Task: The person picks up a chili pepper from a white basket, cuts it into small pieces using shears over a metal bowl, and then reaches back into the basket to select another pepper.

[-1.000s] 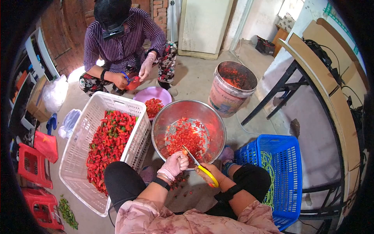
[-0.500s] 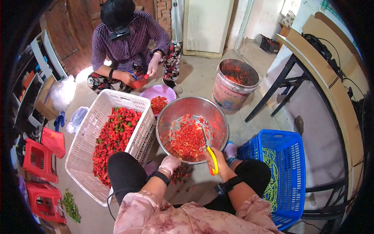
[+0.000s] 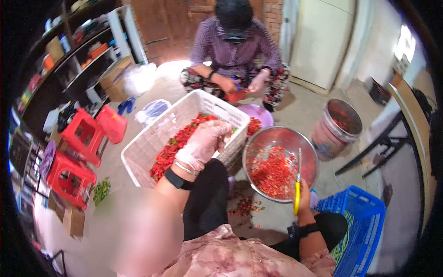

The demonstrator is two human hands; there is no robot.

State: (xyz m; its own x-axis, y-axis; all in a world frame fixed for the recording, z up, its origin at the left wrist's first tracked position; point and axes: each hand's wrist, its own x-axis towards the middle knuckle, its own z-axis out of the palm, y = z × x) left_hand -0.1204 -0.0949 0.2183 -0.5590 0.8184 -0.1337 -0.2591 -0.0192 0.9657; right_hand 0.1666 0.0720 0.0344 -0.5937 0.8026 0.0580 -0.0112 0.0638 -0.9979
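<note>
My left hand (image 3: 208, 141), in a thin clear glove, is raised over the near right side of a white plastic crate (image 3: 138, 159). Its fingers are curled together, and I cannot make out what is in them. Red peppers (image 3: 177, 145) with green stems lie heaped in the crate below. My right hand (image 3: 304, 196) is closed around yellow-handled scissors (image 3: 297, 194), blades pointing up along the right side of a steel bowl (image 3: 310, 152). Chopped red pepper pieces (image 3: 272, 173) cover much of the bowl's bottom.
A co-worker (image 3: 235, 51) crouches opposite with blue-handled scissors by a pink basin (image 3: 264, 113). A stained bucket (image 3: 323, 138) stands at right, a blue crate (image 3: 364, 221) near my right knee. Pepper scraps (image 3: 244, 207) lie on the floor; red stools (image 3: 69, 177) stand at left.
My left hand has left the bowl's rim and risen leftward to above the white crate, its fingers curled. My right hand keeps the scissors by the bowl. The view has swung left.
</note>
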